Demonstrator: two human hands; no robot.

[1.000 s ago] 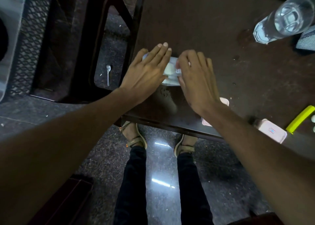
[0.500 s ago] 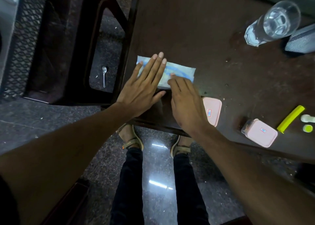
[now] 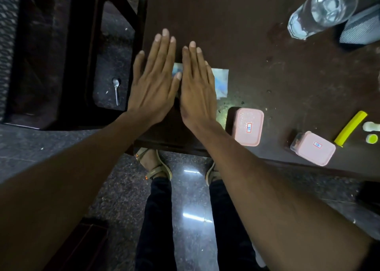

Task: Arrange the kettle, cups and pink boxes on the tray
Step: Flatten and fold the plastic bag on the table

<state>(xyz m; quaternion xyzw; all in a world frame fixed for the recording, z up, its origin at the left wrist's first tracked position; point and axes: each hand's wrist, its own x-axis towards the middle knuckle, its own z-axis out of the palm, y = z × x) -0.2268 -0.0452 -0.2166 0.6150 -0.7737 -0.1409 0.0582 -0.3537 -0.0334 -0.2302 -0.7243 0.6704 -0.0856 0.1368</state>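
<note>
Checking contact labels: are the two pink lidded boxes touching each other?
Apart. The head view shows bare dark tabletop between the nearer pink lidded box and the one further right.

Probably a home: dark wooden table, polished granite floor, dropped spoon.

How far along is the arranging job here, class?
Nothing is arranged yet. Both hands, left and right, press flat on a blue cloth on the table. Two pink boxes lie loose near its edge. No tray, kettle or cups show.
</note>
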